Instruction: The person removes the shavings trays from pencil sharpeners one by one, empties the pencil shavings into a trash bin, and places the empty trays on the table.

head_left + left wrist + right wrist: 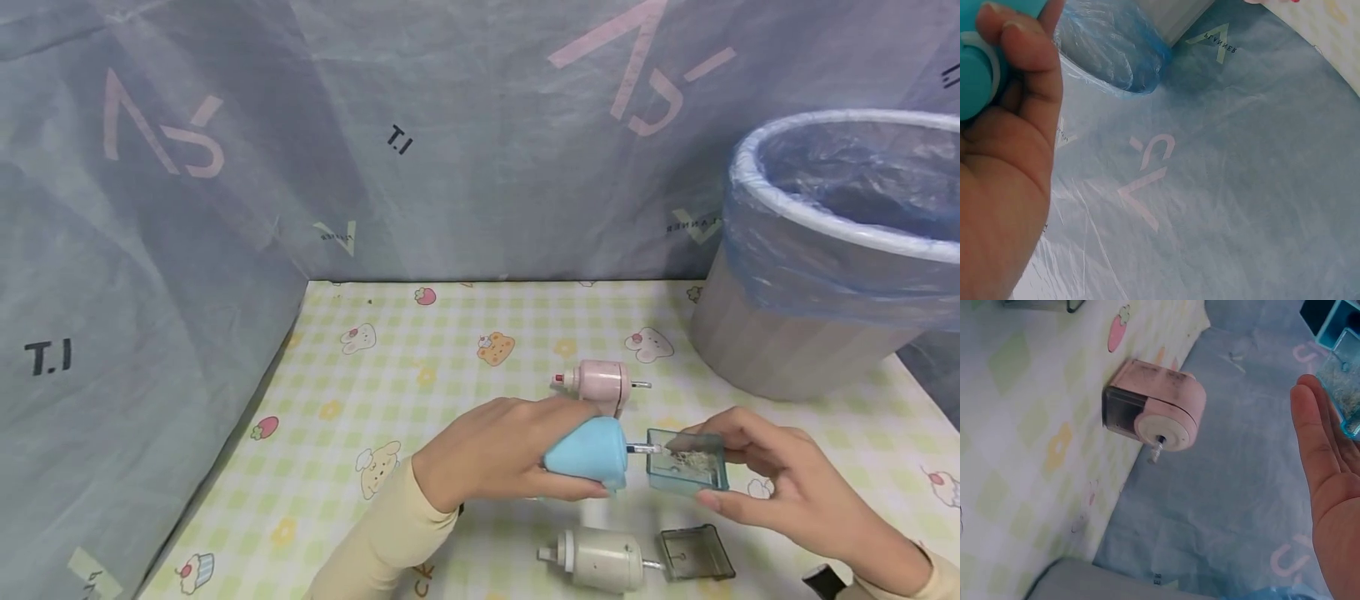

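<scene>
Covering the table is a checked cartoon cloth [450, 333], walled by blue sheeting [225, 167], a lined bin [825, 250] at right. My left hand [487, 450] grips the blue sharpener [588, 454]; my right hand [780, 483] pinches its shavings drawer [686, 462].

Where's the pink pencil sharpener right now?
In the head view, the pink pencil sharpener lies on the tablecloth just beyond the left hand.

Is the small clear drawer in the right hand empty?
No, the clear drawer that the right hand holds has pencil shavings lying inside.

Grey backdrop sheet [465, 167] – "T.I", perhaps "VLAVNES", printed repeatedly
</scene>
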The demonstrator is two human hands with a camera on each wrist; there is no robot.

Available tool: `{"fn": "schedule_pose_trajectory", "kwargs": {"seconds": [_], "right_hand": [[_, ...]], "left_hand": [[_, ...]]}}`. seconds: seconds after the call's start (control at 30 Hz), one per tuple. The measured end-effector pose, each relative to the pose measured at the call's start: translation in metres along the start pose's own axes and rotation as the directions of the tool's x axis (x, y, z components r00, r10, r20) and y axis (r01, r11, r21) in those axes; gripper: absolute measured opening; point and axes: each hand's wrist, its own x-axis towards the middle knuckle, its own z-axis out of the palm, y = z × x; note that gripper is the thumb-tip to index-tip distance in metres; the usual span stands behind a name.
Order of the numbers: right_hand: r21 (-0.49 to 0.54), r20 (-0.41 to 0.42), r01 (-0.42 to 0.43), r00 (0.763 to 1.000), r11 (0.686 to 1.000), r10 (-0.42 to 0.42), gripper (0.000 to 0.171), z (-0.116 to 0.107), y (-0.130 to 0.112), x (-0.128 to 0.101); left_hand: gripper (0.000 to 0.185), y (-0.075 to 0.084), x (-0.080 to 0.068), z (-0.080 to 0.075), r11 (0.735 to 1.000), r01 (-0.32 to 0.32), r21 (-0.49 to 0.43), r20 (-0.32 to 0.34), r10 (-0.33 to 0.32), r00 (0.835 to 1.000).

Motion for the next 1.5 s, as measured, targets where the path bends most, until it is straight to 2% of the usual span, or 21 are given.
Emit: {"fn": "schedule_pose_trajectory", "kwargs": {"seconds": [0.57, 1.17, 1.37, 1.5], "right_hand": [[-0.004, -0.038, 0.000, 0.999, 1.000, 0.000, 0.064, -0.006, 0.003, -0.005], [0.018, -0.048, -0.012, 0.999, 1.000, 0.013, 0.062, -0.011, 0.006, -0.008], [0.003, -0.056, -0.017, 0.998, 1.000, 0.017, 0.061, -0.012, 0.005, -0.009], [-0.030, -0.063, -0.024, 0.998, 0.999, 0.022, 0.062, -0.013, 0.004, -0.009]], "left_hand": [[0.061, -0.003, -0.003, 0.001, 1.000, 0.011, -0.009, -0.006, -0.011, 1.000], [0.063, -0.007, 0.001, 0.007, 1.000, 0.028, 0.001, 0.041, -0.028, 0.999], [0.060, -0.007, 0.000, 0.006, 0.998, 0.057, 0.002, 0.064, -0.057, 0.996], [0.059, -0.008, 0.000, 0.007, 0.999, 0.051, 0.003, 0.061, -0.051, 0.997]]}}
